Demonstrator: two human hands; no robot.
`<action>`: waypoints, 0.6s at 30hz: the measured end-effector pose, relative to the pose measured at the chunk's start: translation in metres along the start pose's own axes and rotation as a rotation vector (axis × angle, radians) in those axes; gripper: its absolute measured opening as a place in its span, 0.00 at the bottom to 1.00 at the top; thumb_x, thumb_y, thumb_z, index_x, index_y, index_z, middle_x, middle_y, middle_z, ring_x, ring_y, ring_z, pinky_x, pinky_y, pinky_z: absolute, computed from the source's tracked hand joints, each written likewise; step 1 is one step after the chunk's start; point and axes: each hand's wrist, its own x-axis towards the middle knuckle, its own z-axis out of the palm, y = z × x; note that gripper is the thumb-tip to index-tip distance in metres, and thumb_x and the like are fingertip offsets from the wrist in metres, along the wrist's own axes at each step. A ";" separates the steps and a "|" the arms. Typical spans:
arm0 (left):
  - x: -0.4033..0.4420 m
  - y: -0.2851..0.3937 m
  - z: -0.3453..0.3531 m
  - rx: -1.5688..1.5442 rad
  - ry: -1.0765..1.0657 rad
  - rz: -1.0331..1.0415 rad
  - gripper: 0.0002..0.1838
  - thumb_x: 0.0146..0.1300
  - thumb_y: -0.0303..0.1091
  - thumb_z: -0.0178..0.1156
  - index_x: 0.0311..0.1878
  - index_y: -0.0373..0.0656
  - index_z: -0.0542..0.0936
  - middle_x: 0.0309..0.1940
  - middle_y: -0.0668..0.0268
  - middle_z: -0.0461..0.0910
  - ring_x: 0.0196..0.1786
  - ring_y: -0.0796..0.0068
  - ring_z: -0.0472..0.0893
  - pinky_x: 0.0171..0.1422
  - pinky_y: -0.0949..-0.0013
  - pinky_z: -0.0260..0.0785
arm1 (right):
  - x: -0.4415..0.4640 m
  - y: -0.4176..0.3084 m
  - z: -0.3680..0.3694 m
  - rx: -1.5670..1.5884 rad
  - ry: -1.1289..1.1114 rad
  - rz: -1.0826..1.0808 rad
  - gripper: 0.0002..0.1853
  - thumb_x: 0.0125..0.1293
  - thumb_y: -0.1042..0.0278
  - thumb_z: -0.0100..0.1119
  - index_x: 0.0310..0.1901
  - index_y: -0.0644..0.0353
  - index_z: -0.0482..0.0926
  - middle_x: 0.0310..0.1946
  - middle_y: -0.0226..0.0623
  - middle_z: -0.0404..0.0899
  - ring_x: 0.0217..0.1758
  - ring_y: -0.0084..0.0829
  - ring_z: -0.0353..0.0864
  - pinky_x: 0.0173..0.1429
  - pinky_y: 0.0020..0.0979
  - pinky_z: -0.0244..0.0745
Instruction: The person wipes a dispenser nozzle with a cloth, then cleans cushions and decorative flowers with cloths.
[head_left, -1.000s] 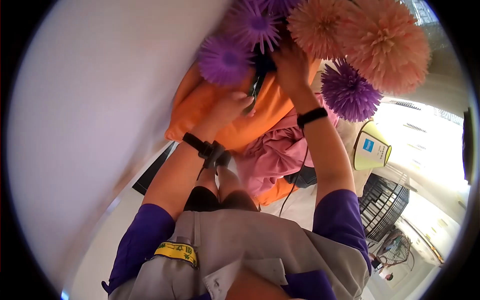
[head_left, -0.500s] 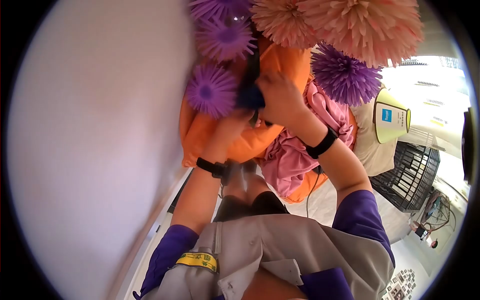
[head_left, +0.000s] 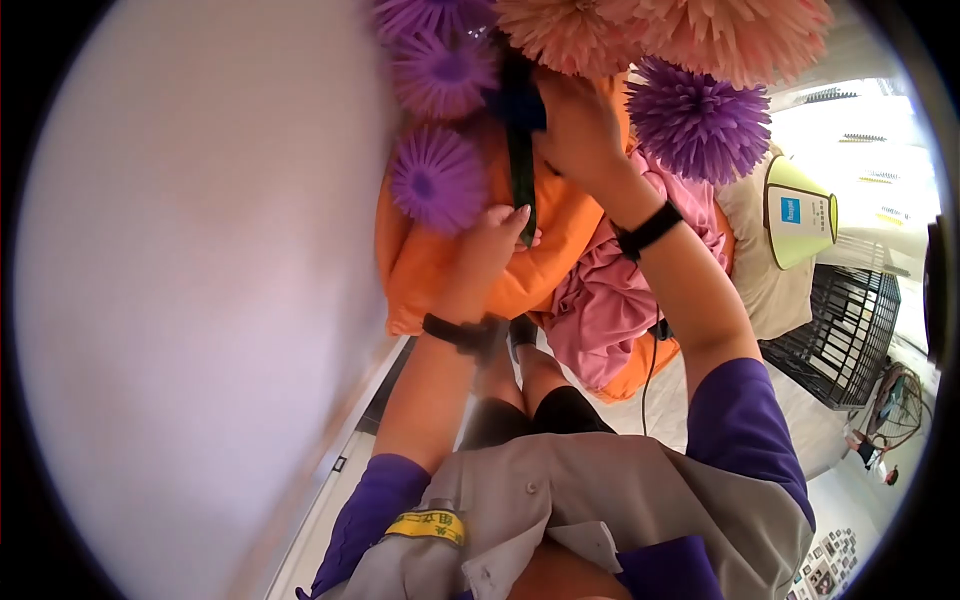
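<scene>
Not much you can actually read here tbh. Near left, the yellow tag (head_left: 427, 525) on the grey top (head_left: 620, 475) has dark Chinese characters, looks like 组立 in the middle. Far right, the yellow-green cone (head_left: 800, 240) has a blue label (head_left: 790, 210) with white lettering, too tiny to read.

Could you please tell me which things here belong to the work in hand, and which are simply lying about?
In the work:
dark green strip, in the left hand
dark blue item, at the right hand
purple flowers and peach flowers, probably

Apparently just about:
orange fabric
pink cloth
lampshade-like cone
black crate
</scene>
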 end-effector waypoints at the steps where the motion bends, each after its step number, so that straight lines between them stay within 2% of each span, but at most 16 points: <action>1: -0.002 0.001 0.001 -0.010 0.005 0.001 0.16 0.66 0.44 0.54 0.36 0.38 0.77 0.30 0.65 0.81 0.33 0.78 0.80 0.41 0.77 0.70 | 0.014 0.002 0.004 -0.033 0.055 0.013 0.23 0.41 0.73 0.60 0.45 0.60 0.75 0.44 0.44 0.76 0.49 0.47 0.74 0.49 0.42 0.73; 3: -0.003 0.004 0.002 0.032 0.012 -0.007 0.16 0.66 0.43 0.54 0.34 0.38 0.77 0.29 0.65 0.81 0.32 0.79 0.80 0.41 0.78 0.70 | 0.040 0.009 0.018 -0.059 0.109 0.022 0.22 0.41 0.74 0.60 0.44 0.61 0.75 0.43 0.45 0.76 0.48 0.48 0.75 0.48 0.43 0.73; 5: -0.002 0.000 0.004 0.075 0.038 -0.005 0.16 0.66 0.43 0.54 0.34 0.38 0.77 0.28 0.65 0.81 0.32 0.79 0.80 0.40 0.78 0.70 | 0.058 0.016 0.030 -0.023 -0.191 -0.009 0.20 0.42 0.74 0.60 0.42 0.61 0.74 0.42 0.47 0.77 0.46 0.49 0.76 0.47 0.43 0.73; 9: -0.008 0.004 0.009 0.174 0.085 0.041 0.17 0.67 0.43 0.53 0.34 0.37 0.77 0.28 0.65 0.81 0.31 0.79 0.80 0.38 0.78 0.70 | 0.036 0.008 0.014 -0.105 -0.277 -0.088 0.20 0.42 0.74 0.60 0.42 0.61 0.74 0.41 0.46 0.77 0.46 0.49 0.76 0.47 0.43 0.73; 11: -0.003 -0.002 0.009 0.139 0.084 0.038 0.17 0.67 0.43 0.53 0.34 0.36 0.77 0.27 0.65 0.81 0.31 0.79 0.80 0.37 0.78 0.70 | 0.015 0.013 0.016 -0.205 -0.088 -0.359 0.21 0.41 0.73 0.61 0.43 0.59 0.74 0.38 0.45 0.78 0.44 0.48 0.77 0.46 0.43 0.73; 12: -0.002 -0.002 0.011 0.110 0.085 0.027 0.17 0.67 0.42 0.53 0.33 0.36 0.77 0.27 0.65 0.81 0.30 0.79 0.80 0.37 0.78 0.70 | 0.011 0.013 0.015 -0.216 -0.089 -0.359 0.21 0.41 0.73 0.61 0.43 0.59 0.74 0.38 0.45 0.78 0.44 0.48 0.77 0.46 0.43 0.73; 14: -0.002 -0.003 0.010 0.130 0.090 0.041 0.16 0.67 0.42 0.53 0.33 0.36 0.77 0.27 0.65 0.81 0.30 0.79 0.80 0.37 0.78 0.70 | 0.005 0.012 0.019 -0.151 0.117 -0.210 0.21 0.41 0.72 0.62 0.43 0.58 0.74 0.37 0.44 0.79 0.43 0.48 0.78 0.45 0.43 0.74; 18: 0.000 -0.002 0.009 0.208 0.102 0.044 0.16 0.67 0.41 0.53 0.34 0.36 0.77 0.27 0.65 0.81 0.30 0.79 0.80 0.37 0.78 0.70 | 0.040 0.010 0.020 -0.099 0.185 -0.076 0.22 0.41 0.72 0.62 0.44 0.58 0.74 0.38 0.44 0.79 0.43 0.48 0.78 0.44 0.43 0.74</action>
